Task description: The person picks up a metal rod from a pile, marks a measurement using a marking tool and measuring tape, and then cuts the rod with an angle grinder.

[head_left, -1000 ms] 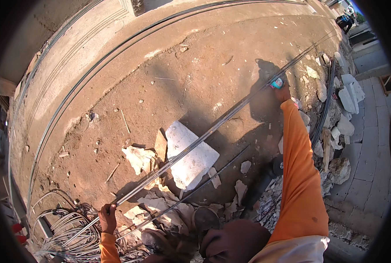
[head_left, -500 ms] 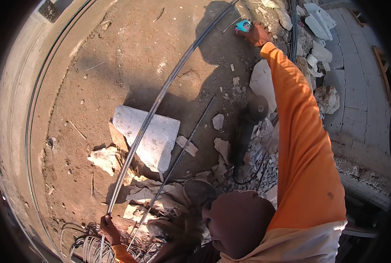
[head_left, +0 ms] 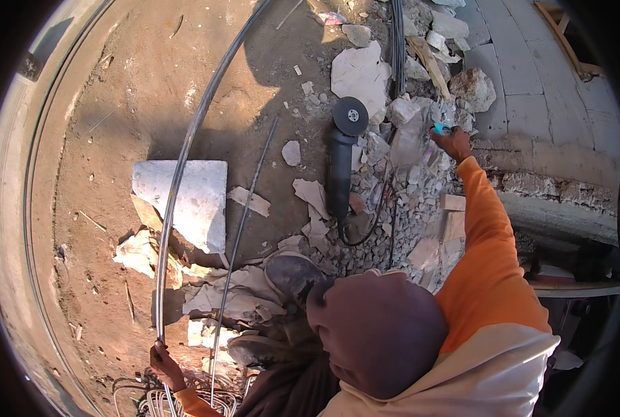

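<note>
Long steel bars (head_left: 183, 160) run up from the bottom left, with my left hand (head_left: 167, 365) closed round their lower part. My right hand (head_left: 454, 144) is closed on a small teal object (head_left: 441, 129) over rubble at the right, away from the bars. A dark angle grinder (head_left: 340, 174) lies at the middle, left of that hand, its disc toward the top and its cord curving out at the bottom. A single thinner rod (head_left: 251, 187) lies between the bars and the grinder. A coil of wire or thin bar (head_left: 164, 395) is partly visible under my left hand.
A white slab (head_left: 188, 201) and torn paper-like scraps (head_left: 136, 254) lie on the dirt. Broken stones (head_left: 471, 89) and a dark bundle of rods (head_left: 397, 48) line the right, beside grey paving (head_left: 546, 97) and a concrete edge (head_left: 567, 201). A wooden frame (head_left: 560, 38) sits at upper right.
My right hand has left the bars with the teal object and come down over the rubble. The view has turned, uncovering the grinder. My left hand still holds the bars.
</note>
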Demonstrator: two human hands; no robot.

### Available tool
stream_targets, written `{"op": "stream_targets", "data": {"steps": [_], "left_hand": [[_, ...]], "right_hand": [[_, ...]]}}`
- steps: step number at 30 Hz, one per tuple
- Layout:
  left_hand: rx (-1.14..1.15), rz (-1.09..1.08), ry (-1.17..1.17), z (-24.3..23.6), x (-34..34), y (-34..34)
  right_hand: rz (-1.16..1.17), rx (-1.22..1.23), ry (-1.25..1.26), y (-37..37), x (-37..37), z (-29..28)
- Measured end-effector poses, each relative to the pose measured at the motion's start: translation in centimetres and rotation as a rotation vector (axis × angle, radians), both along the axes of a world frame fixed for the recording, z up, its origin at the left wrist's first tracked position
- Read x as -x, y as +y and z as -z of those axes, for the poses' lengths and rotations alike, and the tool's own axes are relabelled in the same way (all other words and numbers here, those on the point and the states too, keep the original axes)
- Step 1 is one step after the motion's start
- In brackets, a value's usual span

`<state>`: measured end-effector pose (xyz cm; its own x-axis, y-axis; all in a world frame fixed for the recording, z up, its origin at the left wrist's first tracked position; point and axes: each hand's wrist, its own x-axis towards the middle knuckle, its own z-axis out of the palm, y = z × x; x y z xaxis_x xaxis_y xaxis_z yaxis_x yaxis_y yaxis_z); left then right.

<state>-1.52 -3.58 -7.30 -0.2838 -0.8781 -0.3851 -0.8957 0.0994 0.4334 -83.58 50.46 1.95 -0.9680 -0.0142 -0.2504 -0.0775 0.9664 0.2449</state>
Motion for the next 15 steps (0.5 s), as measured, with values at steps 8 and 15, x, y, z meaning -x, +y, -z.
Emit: {"op": "stream_targets", "data": {"steps": [8, 15], "left_hand": [[0.101, 0.041, -0.002, -3.6, 2.8, 0.5], [0.138, -0.079, 0.07, -2.7, 1.2, -0.6]], "right_hand": [[0.117, -0.155, 0.106, 10.0, -9.1, 3.8], [-0.619, 0.221, 0.432, -9.7, -0.8, -2.3]]}}
